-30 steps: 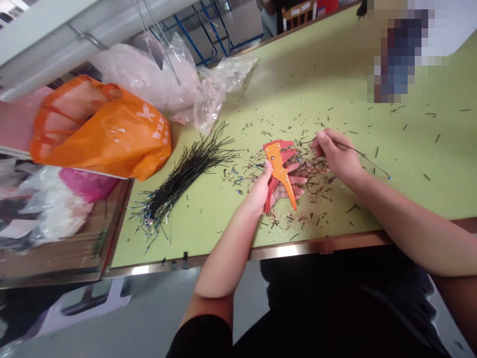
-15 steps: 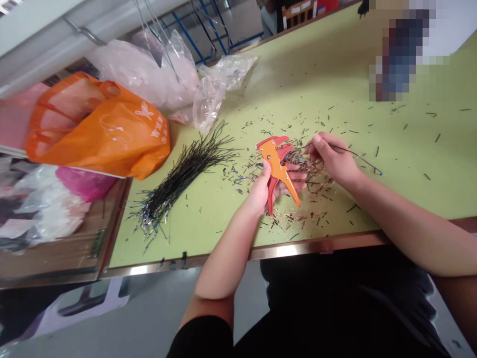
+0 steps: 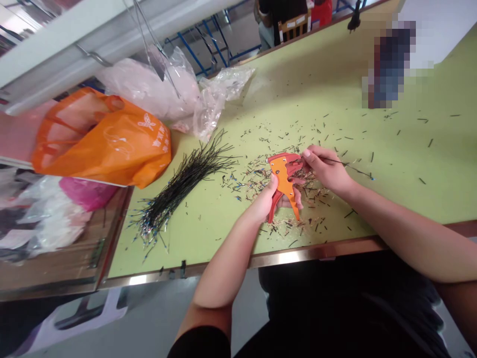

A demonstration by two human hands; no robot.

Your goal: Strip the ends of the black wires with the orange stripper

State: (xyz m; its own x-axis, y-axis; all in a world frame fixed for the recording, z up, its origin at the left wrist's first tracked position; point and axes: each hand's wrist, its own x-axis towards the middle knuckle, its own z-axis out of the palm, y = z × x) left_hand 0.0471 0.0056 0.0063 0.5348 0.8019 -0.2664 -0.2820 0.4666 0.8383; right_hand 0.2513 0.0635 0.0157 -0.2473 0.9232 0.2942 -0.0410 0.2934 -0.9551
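Observation:
My left hand [image 3: 269,200] is closed round an orange and red wire stripper [image 3: 282,177], its jaws pointing right. In my right hand [image 3: 323,168] a thin black wire [image 3: 349,165] is pinched between thumb and fingers. One end of that wire is at the stripper's jaws; the other trails to the right with a small blue tip. Whether the jaws bite on the wire I cannot tell. Under both hands lie scattered black wire scraps [image 3: 298,226] and copper strands. To the left rests a thick bundle of black wires [image 3: 182,184] with blue tips at its near end.
An orange bag [image 3: 112,144] and clear plastic bags [image 3: 156,89] stand at the left back. The green table's metal front edge [image 3: 290,257] runs before me. A black plug [image 3: 355,19] is at the far edge, and a person [image 3: 285,15] sits beyond.
My right hand has brought the wire's end to the stripper's jaws. The fingers of my left hand have curled round the handles, which stand closer together. The view has shifted slightly.

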